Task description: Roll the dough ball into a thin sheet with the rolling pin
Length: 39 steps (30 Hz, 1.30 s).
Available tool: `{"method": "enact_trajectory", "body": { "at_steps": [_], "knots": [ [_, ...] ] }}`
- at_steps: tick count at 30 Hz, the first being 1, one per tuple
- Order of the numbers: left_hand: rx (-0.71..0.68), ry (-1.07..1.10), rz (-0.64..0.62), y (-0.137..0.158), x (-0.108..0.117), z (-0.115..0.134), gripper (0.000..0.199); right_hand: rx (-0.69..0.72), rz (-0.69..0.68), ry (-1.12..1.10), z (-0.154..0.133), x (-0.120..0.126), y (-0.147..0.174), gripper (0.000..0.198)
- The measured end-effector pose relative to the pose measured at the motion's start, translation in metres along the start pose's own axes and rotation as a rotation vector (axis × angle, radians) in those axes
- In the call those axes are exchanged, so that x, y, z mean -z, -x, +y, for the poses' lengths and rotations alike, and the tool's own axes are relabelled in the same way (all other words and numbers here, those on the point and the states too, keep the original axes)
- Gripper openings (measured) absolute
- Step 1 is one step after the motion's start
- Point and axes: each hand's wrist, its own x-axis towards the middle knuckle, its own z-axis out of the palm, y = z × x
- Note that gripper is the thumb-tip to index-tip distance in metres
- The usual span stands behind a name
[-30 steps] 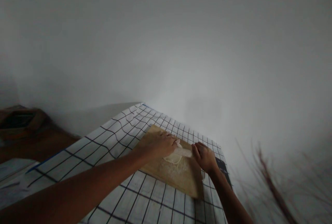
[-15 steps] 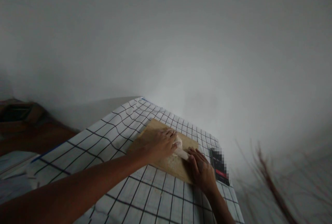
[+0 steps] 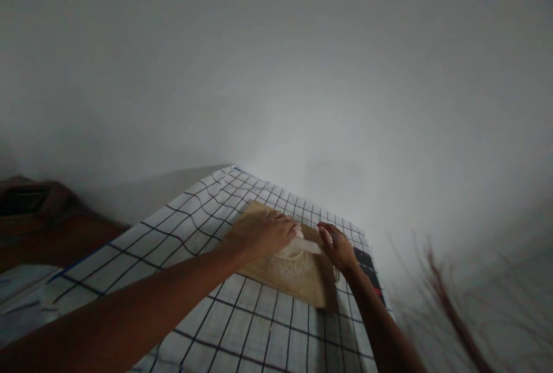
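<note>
A checked cloth [image 3: 181,234] is seen at left, with a wooden board [image 3: 298,281] laid on it. The left hand [image 3: 270,233] is pressed palm-down, fingers flat, on the left end of a pale rolling pin [image 3: 307,246]. The pin's long axis runs left to right across flattened dough [image 3: 290,255] on the board. Its right end is covered by the right hand [image 3: 339,246], fingers loosely spread. A dark packet [image 3: 367,269] lies just beside that hand.

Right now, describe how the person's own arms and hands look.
Both forearms are bare, with no sleeves in view. The left hand and right hand wear no gloves; no watch, ring or bracelet can be made out in the dim, soft picture.
</note>
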Motion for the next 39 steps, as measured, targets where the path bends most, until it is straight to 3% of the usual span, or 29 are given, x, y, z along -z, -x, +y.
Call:
{"method": "enact_trajectory", "body": {
  "at_steps": [4, 8, 18, 21, 25, 31, 34, 39],
  "knots": [
    [0.020, -0.071, 0.060, 0.003, -0.004, 0.008, 0.035, 0.061, -0.046, -0.033, 0.014, -0.012, 0.001, 0.044],
    [0.017, -0.143, 0.096, 0.008, -0.006, 0.016, 0.039, 0.081, -0.050, -0.026, 0.013, -0.017, 0.026, 0.045],
    [-0.016, -0.068, 0.050, 0.027, 0.009, 0.021, 0.047, 0.015, -0.018, 0.056, -0.044, 0.000, 0.094, 0.040],
    [-0.029, -0.064, 0.045, 0.027, 0.008, 0.019, 0.047, 0.013, 0.013, 0.103, -0.043, 0.000, 0.085, 0.036],
    [0.003, -0.094, 0.070, 0.015, 0.000, 0.014, 0.042, -0.053, 0.045, 0.138, -0.024, 0.001, 0.046, 0.042],
    [-0.067, -0.139, 0.075, 0.002, -0.006, 0.003, 0.032, 0.020, -0.035, 0.080, 0.004, 0.001, -0.003, 0.045],
    [-0.036, -0.130, 0.098, 0.002, -0.008, 0.006, 0.035, 0.029, -0.073, 0.059, 0.011, -0.008, 0.002, 0.047],
    [0.018, -0.140, 0.111, 0.004, -0.008, 0.015, 0.044, 0.047, -0.054, 0.052, 0.003, -0.013, 0.038, 0.049]
  ]
}}
